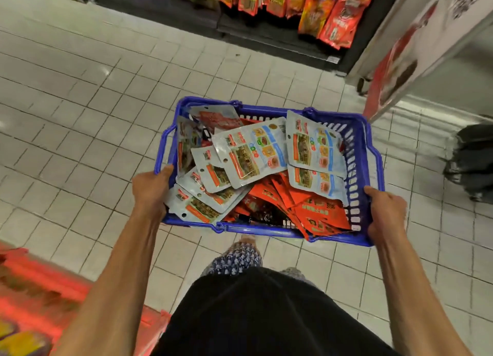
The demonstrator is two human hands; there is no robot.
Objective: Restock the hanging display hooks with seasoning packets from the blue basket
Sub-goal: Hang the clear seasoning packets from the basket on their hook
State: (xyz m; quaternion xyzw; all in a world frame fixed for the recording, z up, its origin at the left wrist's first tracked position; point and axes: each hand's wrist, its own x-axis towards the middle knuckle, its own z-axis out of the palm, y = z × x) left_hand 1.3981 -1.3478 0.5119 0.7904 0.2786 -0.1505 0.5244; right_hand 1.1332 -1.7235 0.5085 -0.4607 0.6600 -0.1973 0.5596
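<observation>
I carry a blue basket (358, 142) in front of me, above the tiled floor. My left hand (150, 189) grips its left rim and my right hand (385, 213) grips its right rim. Inside lie several light-blue seasoning packets (253, 153) with hang holes, piled over several red packets (314, 211) toward the near right corner. Hanging red and orange packets (317, 6) fill a dark display at the top of the view.
Pale floor tiles (80, 102) stretch to the left. A white panel with red print (405, 54) leans in at the upper right. A dark bag (472, 163) sits on the floor at the right. Blurred red goods (32, 289) lie at the lower left.
</observation>
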